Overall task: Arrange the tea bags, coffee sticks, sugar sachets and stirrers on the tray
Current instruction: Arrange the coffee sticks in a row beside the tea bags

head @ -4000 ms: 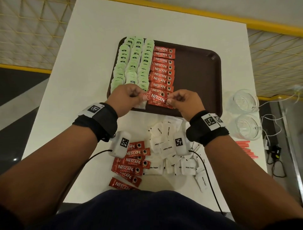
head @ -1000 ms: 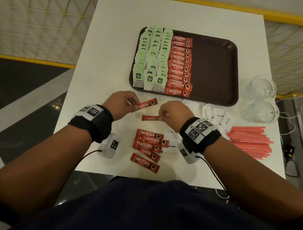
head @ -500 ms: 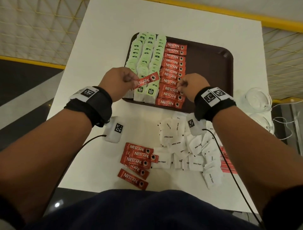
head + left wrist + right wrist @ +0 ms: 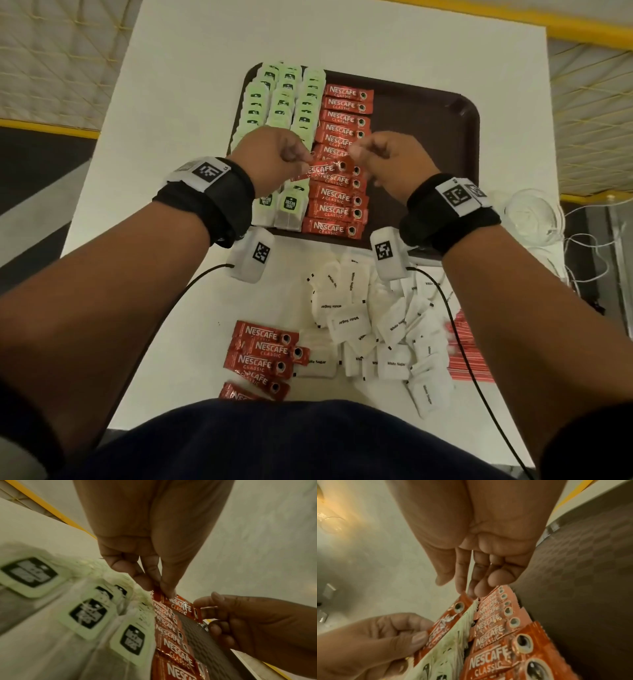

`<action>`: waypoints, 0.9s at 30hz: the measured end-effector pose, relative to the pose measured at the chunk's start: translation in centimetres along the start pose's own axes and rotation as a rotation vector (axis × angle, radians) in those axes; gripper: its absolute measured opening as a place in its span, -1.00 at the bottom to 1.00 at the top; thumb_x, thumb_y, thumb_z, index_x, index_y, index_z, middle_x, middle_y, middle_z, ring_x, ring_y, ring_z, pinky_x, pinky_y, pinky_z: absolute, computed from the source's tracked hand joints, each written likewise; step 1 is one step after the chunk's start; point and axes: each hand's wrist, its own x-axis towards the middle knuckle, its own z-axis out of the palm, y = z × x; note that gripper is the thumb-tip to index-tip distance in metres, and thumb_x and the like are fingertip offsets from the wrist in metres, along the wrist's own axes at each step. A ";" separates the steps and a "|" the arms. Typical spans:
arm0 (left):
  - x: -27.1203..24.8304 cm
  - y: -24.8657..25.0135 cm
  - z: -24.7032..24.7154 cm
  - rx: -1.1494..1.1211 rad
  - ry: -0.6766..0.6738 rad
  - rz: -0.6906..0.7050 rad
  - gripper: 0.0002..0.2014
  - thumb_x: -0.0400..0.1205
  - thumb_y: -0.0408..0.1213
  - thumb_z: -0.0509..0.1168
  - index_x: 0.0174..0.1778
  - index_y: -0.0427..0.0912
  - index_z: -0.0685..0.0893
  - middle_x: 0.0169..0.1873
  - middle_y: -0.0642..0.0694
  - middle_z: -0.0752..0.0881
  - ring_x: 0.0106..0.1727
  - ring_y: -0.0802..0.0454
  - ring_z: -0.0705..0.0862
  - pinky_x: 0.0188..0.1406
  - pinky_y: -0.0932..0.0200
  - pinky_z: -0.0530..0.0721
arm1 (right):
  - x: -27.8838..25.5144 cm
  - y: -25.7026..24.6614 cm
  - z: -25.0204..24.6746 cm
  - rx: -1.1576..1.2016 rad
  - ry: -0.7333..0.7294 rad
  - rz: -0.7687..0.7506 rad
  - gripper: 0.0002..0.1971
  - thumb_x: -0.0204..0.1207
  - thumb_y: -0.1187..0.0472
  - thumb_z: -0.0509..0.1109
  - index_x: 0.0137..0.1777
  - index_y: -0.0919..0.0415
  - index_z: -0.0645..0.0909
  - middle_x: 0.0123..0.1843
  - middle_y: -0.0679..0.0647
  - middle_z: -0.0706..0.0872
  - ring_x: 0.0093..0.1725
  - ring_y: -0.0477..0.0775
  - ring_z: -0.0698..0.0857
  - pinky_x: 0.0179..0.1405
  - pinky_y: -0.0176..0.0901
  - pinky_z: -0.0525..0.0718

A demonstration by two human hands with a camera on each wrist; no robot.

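Note:
Both hands hold one red coffee stick [image 4: 323, 170] level, just above the column of coffee sticks [image 4: 343, 120] on the brown tray [image 4: 428, 144]. My left hand [image 4: 301, 161] pinches its left end between thumb and finger, shown close up in the left wrist view [image 4: 159, 588]. My right hand [image 4: 356, 150] pinches the right end of the stick [image 4: 447, 620] with its fingertips [image 4: 462, 589]. Rows of green tea bags [image 4: 284, 99] fill the tray's left side. Whether the right hand hides a second stick I cannot tell.
On the white table near me lie several loose coffee sticks [image 4: 263, 353], a heap of white sugar sachets [image 4: 383, 325] and red stirrers [image 4: 466, 356] at the right. Clear glasses [image 4: 531, 219] stand right of the tray. The tray's right half is bare.
A second ago the hands were picking sticks off the table. They have moved up over the tray, and the right hand has now taken the other end of the left hand's stick.

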 end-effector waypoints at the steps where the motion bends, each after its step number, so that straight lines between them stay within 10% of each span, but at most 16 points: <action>1: 0.3 0.4 0.3 -0.012 -0.006 0.004 -0.88 0.62 -0.22 0.42 0.06 -0.06 0.76 -0.05 -0.04 0.79 -0.04 0.05 0.73 -0.14 0.25 0.67 | -0.1 0.0 -0.1 0.003 -0.034 -0.006 -0.87 0.64 0.08 0.37 0.07 0.09 0.67 -0.09 -0.11 0.72 -0.21 -0.25 0.67 -0.30 -0.56 0.56; 17: -0.3 -0.1 0.8 0.000 0.136 0.040 -0.84 0.68 -0.09 0.32 0.05 -0.06 0.72 -0.07 0.13 0.68 -0.16 0.21 0.60 -0.30 0.39 0.44 | 1.5 3.3 1.4 -0.058 0.062 0.277 -0.81 0.45 0.09 0.58 -0.04 0.07 0.65 -0.08 -0.03 0.77 -0.17 -0.06 0.74 -0.18 -0.18 0.70; 27: -7.5 -3.5 -0.7 0.037 -0.038 0.066 -0.92 0.66 -0.09 0.36 -0.05 0.02 0.72 0.00 0.04 0.74 -0.09 0.03 0.67 -0.06 0.14 0.63 | -4.3 0.2 2.8 -0.298 0.029 0.076 -0.81 0.51 0.01 0.49 0.03 0.03 0.62 -0.10 -0.07 0.66 -0.14 -0.09 0.63 -0.14 -0.24 0.60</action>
